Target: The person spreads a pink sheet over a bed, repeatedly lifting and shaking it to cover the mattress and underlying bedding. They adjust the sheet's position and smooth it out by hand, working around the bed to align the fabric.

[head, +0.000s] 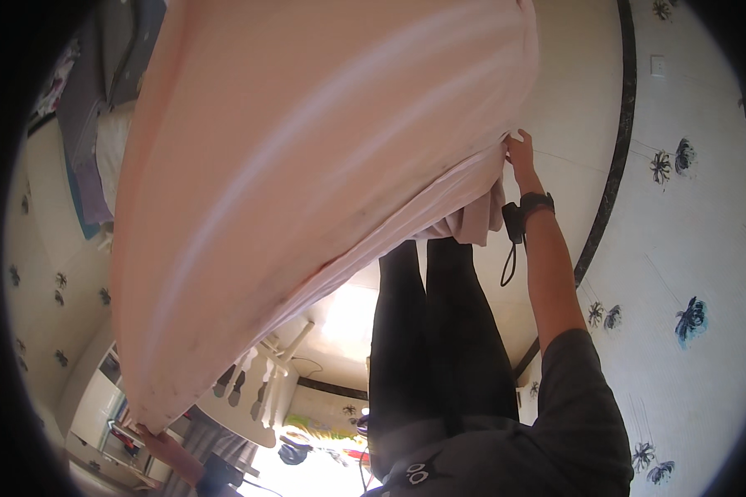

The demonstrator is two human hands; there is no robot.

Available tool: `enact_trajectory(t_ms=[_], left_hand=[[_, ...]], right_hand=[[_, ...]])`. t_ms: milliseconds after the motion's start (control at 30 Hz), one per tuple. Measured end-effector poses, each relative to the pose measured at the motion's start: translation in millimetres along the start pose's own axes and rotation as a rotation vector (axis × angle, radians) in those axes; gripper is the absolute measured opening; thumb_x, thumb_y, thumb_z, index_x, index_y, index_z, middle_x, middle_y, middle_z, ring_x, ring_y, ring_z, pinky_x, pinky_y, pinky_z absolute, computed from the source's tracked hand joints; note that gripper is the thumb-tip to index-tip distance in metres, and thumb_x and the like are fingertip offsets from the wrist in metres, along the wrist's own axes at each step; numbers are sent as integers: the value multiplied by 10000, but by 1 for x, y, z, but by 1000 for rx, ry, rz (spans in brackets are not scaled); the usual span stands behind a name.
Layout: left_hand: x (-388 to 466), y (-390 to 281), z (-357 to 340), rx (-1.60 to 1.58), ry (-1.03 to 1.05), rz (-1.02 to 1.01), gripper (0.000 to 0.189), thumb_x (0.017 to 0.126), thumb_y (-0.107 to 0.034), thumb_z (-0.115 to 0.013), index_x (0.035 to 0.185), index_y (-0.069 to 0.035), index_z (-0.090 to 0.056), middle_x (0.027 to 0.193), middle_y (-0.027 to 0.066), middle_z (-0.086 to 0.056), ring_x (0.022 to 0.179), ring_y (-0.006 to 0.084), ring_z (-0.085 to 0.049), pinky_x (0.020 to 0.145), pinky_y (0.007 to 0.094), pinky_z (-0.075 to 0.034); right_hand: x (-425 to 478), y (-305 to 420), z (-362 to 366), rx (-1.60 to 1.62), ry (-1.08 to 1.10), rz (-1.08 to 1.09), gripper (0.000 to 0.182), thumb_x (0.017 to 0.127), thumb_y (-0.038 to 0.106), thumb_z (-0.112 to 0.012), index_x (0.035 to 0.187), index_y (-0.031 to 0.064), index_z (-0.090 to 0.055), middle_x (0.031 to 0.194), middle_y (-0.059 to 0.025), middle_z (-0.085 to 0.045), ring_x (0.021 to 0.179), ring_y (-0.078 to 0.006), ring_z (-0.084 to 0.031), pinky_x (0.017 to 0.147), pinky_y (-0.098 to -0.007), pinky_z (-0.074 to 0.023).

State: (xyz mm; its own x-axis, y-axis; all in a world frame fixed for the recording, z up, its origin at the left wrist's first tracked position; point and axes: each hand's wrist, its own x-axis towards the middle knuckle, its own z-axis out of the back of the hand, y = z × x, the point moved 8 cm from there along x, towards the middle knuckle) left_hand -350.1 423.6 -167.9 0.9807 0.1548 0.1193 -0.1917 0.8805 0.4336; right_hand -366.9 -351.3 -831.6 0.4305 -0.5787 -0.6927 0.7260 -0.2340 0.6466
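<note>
A large pale pink cloth sheet (311,161) is stretched out before me and covers much of the view. My right hand (520,152) pinches its edge at the right, with a folded-over strip of the cloth hanging below. Down at the lower left, my left hand (160,442) grips a corner of the same sheet. Between the two hands the near edge runs in a slanting line and shows some small dark marks. The far part of the sheet goes beyond the top of the picture. Below the hanging cloth, my black trouser legs (438,335) are partly hidden.
Grey and purple bedding (84,105) lies at the upper left. A white chair (255,385) stands behind the sheet's near edge, by a white cabinet (93,410). To the right is a flower-patterned wall (690,248) with a dark skirting strip (615,161). Bright light floods the bottom.
</note>
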Motion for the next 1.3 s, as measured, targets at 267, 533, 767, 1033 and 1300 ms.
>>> enact_trajectory(t_ms=[267, 533, 767, 1033, 1300], left_hand=[[20, 84, -15, 262, 150, 268, 275, 704, -65, -535, 971, -54, -469, 957, 175, -528, 836, 321, -543, 630, 358, -456], [23, 67, 48, -362, -149, 896, 326, 795, -226, -372, 1017, -45, -529, 871, 101, -582, 788, 245, -551, 620, 340, -483], [97, 84, 69, 6, 14, 447, 238, 743, -118, -461, 930, -19, -568, 899, 120, -580, 738, 234, -570, 649, 326, -470], [170, 165, 14, -924, -282, 541, 260, 810, -181, -455, 873, 58, -536, 777, 89, -542, 621, 134, -475, 473, 248, -396], [172, 192, -96, -969, -295, 433, 195, 766, -178, -495, 733, 13, -516, 584, 14, -411, 503, 119, -371, 419, 281, -317]], right_hand=[[14, -12, -9, 600, 191, -424, 432, 763, 274, -489, 1126, 67, -380, 1039, -88, -493, 890, -208, -494, 715, -323, -419], [73, 3, 13, 1026, 199, -279, 281, 767, 204, -475, 990, 37, -507, 941, -110, -552, 899, -207, -526, 700, -319, -447], [58, 90, 151, -354, -518, 151, 476, 549, 153, -620, 990, 36, -481, 926, -166, -549, 864, -302, -534, 738, -351, -436], [-161, 307, 346, -250, -1275, 348, 302, 755, 253, -490, 1003, 84, -453, 779, -109, -580, 717, -308, -557, 656, -377, -439], [-218, 406, 376, -1112, -781, 778, 193, 774, 182, -399, 954, 189, -467, 663, -164, -553, 614, -350, -534, 548, -386, -433]])
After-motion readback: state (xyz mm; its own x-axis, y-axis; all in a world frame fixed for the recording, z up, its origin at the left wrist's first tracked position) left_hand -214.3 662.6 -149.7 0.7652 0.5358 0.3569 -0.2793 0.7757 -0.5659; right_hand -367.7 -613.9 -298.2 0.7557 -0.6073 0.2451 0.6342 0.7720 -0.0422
